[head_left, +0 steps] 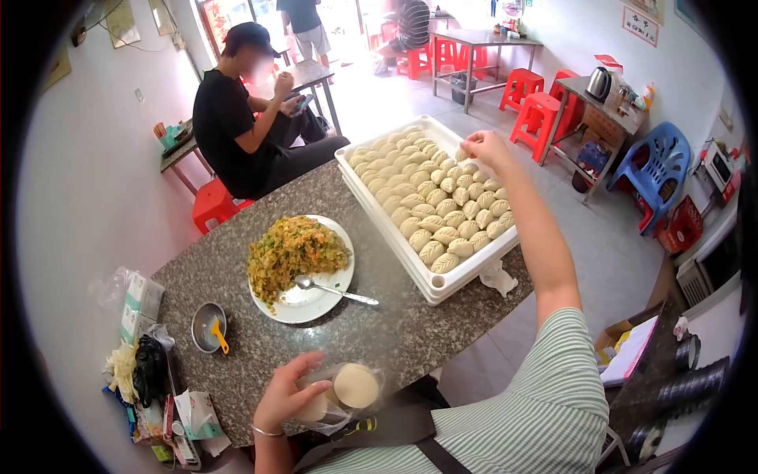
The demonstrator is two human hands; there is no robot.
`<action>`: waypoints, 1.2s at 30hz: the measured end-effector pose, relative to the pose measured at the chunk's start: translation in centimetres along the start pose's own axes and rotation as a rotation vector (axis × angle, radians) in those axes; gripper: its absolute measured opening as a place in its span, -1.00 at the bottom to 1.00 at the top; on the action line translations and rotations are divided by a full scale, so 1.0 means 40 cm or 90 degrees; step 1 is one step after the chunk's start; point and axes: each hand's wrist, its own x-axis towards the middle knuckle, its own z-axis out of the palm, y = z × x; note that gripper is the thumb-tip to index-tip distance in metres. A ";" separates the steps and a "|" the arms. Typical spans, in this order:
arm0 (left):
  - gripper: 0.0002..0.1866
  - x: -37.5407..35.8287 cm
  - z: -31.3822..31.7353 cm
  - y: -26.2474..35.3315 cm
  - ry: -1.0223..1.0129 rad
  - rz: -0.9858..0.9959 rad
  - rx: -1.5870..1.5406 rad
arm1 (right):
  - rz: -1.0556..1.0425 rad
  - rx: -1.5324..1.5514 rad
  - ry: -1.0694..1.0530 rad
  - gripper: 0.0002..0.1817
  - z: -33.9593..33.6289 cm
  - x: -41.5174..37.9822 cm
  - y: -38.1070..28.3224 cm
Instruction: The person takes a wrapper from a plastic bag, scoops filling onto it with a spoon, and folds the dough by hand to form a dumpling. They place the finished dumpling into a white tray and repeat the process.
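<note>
At the far right side of the white plastic tray [344,162], my right hand [487,150] is closed in a pinch on a pleated dumpling [462,155]. Rows of similar dumplings [444,231] fill most of the tray. My left hand [290,393] is open, its fingers apart, beside a stack of round dough wrappers [357,385] in clear plastic at the counter's near edge. Whether its fingers touch the wrappers is hard to tell. A white plate [304,306] bears a heap of chopped filling [292,257] and a metal spoon [335,292].
A metal bowl [204,328] with an orange-handled tool stands left on the granite counter [379,340]. Packs and bags [150,371] crowd the left edge. Across the counter sits a person in black [229,126]. Red stools [537,116] and tables stand behind.
</note>
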 end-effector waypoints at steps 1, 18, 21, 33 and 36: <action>-0.46 0.003 0.005 -0.001 0.023 0.022 0.011 | 0.023 -0.217 0.012 -0.73 0.011 -0.029 -0.040; -0.69 0.006 0.033 0.036 0.032 0.188 0.271 | -0.208 -0.423 0.017 -0.78 0.119 -0.170 -0.181; -0.69 0.016 0.039 0.022 0.016 0.208 0.294 | -0.288 -0.262 -0.125 -0.81 0.217 -0.361 -0.293; -0.83 -0.018 0.019 0.036 -0.078 0.153 0.008 | -0.359 -0.259 -0.331 -0.40 0.503 -0.716 -0.156; -0.86 -0.029 0.019 0.001 -0.069 0.173 -0.320 | -0.309 -0.279 -0.333 -0.45 0.540 -0.714 -0.145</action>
